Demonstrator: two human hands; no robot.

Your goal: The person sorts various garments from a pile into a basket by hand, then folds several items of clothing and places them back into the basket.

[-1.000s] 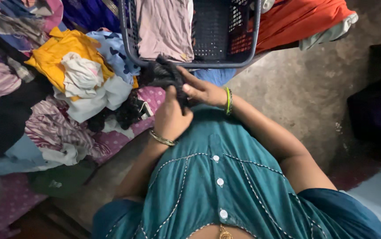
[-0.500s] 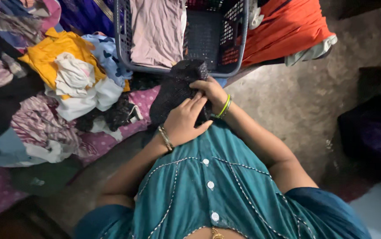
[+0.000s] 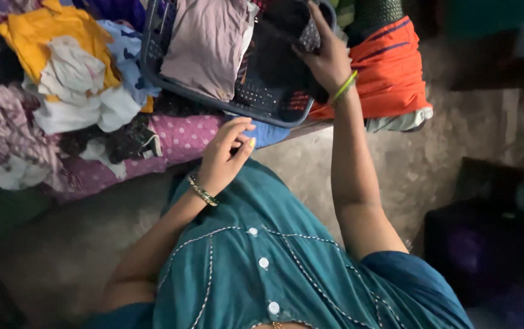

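Observation:
My right hand [image 3: 327,56], with a green bangle at the wrist, reaches into the dark blue plastic basket [image 3: 256,114] and grips a black garment [image 3: 283,27] against the basket's right side. A folded pale mauve garment [image 3: 204,42] lies in the basket's left half. My left hand [image 3: 226,152] hovers open and holds nothing, just in front of the basket's near rim, over the edge of the pink dotted sheet [image 3: 182,137]. A gold bangle circles its wrist.
A heap of loose clothes lies left of the basket, with a yellow garment [image 3: 45,27] and a white one [image 3: 73,82] on top. An orange cloth [image 3: 390,67] sits right of the basket. Bare concrete floor [image 3: 450,128] and a dark box [image 3: 487,250] lie to the right.
Both hands were folding the black garment at my chest. My right hand has since carried it up into the basket, and my left hand has let go and opened.

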